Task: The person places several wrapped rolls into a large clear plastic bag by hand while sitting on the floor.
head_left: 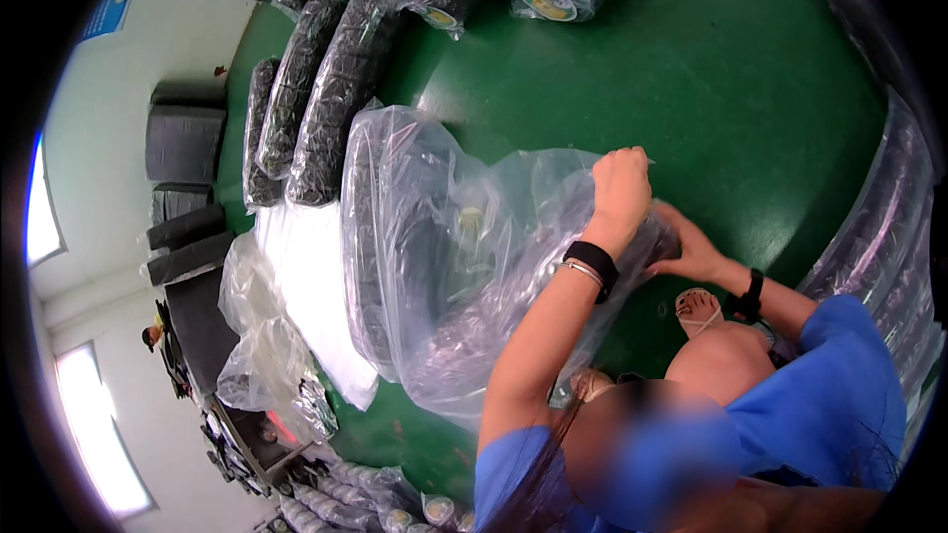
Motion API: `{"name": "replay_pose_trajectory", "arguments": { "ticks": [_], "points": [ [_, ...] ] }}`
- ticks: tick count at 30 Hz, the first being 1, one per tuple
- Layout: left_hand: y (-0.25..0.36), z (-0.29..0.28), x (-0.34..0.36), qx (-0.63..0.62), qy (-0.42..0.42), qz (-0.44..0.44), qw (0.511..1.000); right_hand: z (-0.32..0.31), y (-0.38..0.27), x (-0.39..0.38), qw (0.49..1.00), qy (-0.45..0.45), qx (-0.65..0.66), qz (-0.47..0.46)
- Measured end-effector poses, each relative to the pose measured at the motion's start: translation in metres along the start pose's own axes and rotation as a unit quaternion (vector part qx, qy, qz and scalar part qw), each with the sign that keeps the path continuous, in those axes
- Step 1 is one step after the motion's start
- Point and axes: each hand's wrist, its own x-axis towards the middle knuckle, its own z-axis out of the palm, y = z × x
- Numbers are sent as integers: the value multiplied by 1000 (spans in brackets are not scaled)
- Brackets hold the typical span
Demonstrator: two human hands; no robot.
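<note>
A large clear plastic bag (pixel 405 168) spreads across the middle of the view, loose and wrinkled. Within and under its film lie dark rolls; one long dark roll (pixel 533 286) runs diagonally toward my hands. My left hand (pixel 622 188), a black band on its wrist, is closed in a fist on the bag's edge near that roll's upper end. Just right of it, my right hand (pixel 691 247) cups the end of the dark roll, thumb and fingers curved around it through the film. The exact contact of its fingertips is partly hidden.
Several plastic-wrapped dark rolls (pixel 346 89) lie on the green floor (pixel 750 69) at upper left, and more (pixel 879 207) line the right side. A white sheet (pixel 311 276) and crumpled plastic (pixel 267 326) lie to the left. My sandaled foot (pixel 698 308) is close below my right hand.
</note>
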Motion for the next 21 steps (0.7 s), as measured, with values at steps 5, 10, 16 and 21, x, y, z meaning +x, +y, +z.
{"name": "replay_pose_trajectory", "arguments": {
  "ticks": [5, 10, 16, 21],
  "points": [
    [49, 13, -24, -71, 2, 98, 993, 67, -6, 16, 997, -31, 16, -65],
    [119, 16, -62, -248, -65, 194, 947, 84, -64, 84, 995, -51, -29, -83],
    [112, -3, -60, -367, -139, 195, 899, 78, -37, 104, 995, 50, 85, 29],
    [33, -32, -36, -7, 62, 194, 979, 63, -28, 68, 972, 149, -118, 135]
  ]
}}
